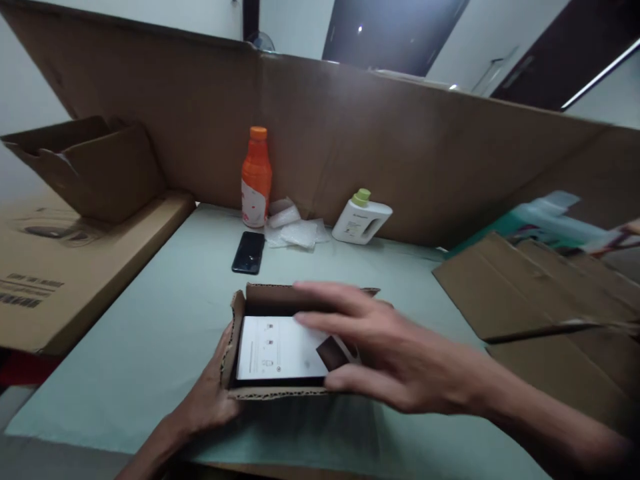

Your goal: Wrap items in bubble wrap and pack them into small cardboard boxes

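Observation:
A small open cardboard box [280, 395] is held over the near part of the table. My left hand [213, 393] is closed around its left side, with the fingertips hidden by the box wall. Inside lies a flat white item [285, 343] printed with small line drawings and text, with a dark brown square near its right end. Over the right half of the box is my right hand [385, 347], slightly blurred, its fingers and thumb spread apart. Its fingertips are at the white item and the box's edge; whether they touch is unclear.
Beyond the box are a black phone [249, 253], an orange bottle [257, 177], bubble wrap [299, 232] and a white bottle with a green cap [357, 221]. Cardboard boxes flank the table, left [90, 267] and right [520, 293]. A tall cardboard panel [400, 140] stands behind.

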### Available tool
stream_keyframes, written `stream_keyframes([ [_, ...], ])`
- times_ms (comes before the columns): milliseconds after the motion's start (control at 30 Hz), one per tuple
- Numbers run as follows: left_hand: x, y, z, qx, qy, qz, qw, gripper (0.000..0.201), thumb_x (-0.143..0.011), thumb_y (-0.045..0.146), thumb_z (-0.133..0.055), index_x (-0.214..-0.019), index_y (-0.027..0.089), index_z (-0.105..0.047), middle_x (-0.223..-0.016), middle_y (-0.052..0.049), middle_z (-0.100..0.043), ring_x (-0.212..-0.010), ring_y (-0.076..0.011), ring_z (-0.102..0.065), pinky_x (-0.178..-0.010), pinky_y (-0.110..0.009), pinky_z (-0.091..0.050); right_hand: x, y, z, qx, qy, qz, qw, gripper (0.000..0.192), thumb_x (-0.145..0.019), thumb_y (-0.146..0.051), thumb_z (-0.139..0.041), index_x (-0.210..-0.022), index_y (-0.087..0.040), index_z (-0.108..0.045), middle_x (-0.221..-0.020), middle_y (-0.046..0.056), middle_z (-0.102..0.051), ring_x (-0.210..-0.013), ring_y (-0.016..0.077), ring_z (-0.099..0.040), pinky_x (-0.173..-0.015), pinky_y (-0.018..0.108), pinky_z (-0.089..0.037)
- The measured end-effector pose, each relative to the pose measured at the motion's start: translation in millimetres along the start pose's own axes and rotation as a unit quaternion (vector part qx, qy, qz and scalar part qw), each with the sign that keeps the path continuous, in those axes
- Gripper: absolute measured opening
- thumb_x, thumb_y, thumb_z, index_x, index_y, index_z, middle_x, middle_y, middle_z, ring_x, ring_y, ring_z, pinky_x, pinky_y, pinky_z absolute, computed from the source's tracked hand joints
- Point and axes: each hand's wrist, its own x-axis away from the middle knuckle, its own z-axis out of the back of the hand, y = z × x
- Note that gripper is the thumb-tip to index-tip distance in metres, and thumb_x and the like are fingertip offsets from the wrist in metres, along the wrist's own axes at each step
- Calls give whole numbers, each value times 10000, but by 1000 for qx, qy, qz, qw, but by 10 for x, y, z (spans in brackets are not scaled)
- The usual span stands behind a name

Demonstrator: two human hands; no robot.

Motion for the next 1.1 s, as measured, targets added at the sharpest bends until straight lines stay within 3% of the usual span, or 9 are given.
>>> stream_keyframes([
  [100, 220, -107, 10, -72, -30, -13, 997, 583, -766, 463, -723, -1297, 242, -628, -1158, -123, -714, -1230, -365, -620, -1103, -551, -474, 629, 148, 118, 27, 313, -101, 944, 323, -911, -291, -668, -1227, -350, -702, -1254, 41, -707, -1189, 248, -643, -1045, 420, -510],
  [167, 390, -177, 23, -110, 4, 0, 994, 633, -800, 481, -691, -1372, 240, -566, -1231, -127, -690, -1280, -371, -587, -1100, -543, -481, 1087, 368, -49, -15, 394, -211, 895, 226, -909, -328, -658, -1118, -325, -741, -1117, 52, -754, -1067, 237, -690, -948, 384, -563],
  [233, 530, -239, 26, -132, 39, 17, 990, 650, -802, 521, -676, -1377, 240, -561, -1239, -125, -691, -1288, -381, -581, -1090, -535, -495, 1431, 585, -422, -137, 314, -266, 901, 311, -890, -419, -643, -1160, -290, -730, -1152, 92, -754, -1031, 268, -711, -851, 396, -603],
  [300, 604, -278, 17, -156, 35, 24, 987, 608, -798, 554, -666, -1317, 243, -612, -1176, -117, -721, -1240, -387, -614, -1063, -526, -519, 1584, 701, -890, -239, 221, -296, 898, 565, -834, -476, -668, -1347, -242, -632, -1313, 141, -686, -1190, 326, -655, -955, 467, -568],
  [400, 556, -272, -24, -181, -15, 27, 983, 479, -819, 558, -635, -1177, 245, -692, -1018, -101, -766, -1073, -362, -698, -973, -483, -577, 1503, 686, -1432, -285, 131, -323, 893, 688, -765, -463, -725, -1385, -196, -596, -1314, 166, -676, -1235, 365, -618, -1044, 537, -500],
  [467, 401, -217, -95, -170, -27, 28, 985, 428, -847, 544, -596, -1109, 224, -704, -953, -99, -775, -972, -336, -727, -915, -453, -600, 1360, 672, -1552, -257, 138, -321, 901, 632, -779, -429, -707, -1354, -186, -608, -1295, 167, -680, -1246, 376, -599, -1073, 576, -457],
  [767, -871, 189, -680, -43, 29, 15, 999, 549, -792, 429, -587, -1251, 132, -539, -1141, -155, -719, -1018, -305, -700, -851, -414, -571, 885, 1470, -1159, -198, 234, -265, 914, 528, -786, -342, -591, -1281, -160, -566, -1141, 147, -717, -964, 296, -693, -883, 458, -568],
  [967, -723, -156, -801, -20, 88, 12, 996, 683, -816, 401, -640, -1421, 145, -455, -1436, -214, -562, -1378, -365, -500, -1142, -522, -403, 963, 1973, -780, -202, 251, -248, 914, 346, -832, -372, -571, -1083, -195, -730, -1062, 125, -758, -1082, 329, -682, -930, 471, -557],
  [1100, -588, -438, -842, -1, 92, 31, 995, 760, -880, 445, -596, -1526, 152, -324, -1512, -209, -498, -1422, -346, -465, -1179, -516, -388, 465, 2281, -215, -147, 287, -236, 917, 328, -821, -466, -586, -900, -198, -758, -961, 107, -773, -1030, 340, -698, -893, 465, -560],
])
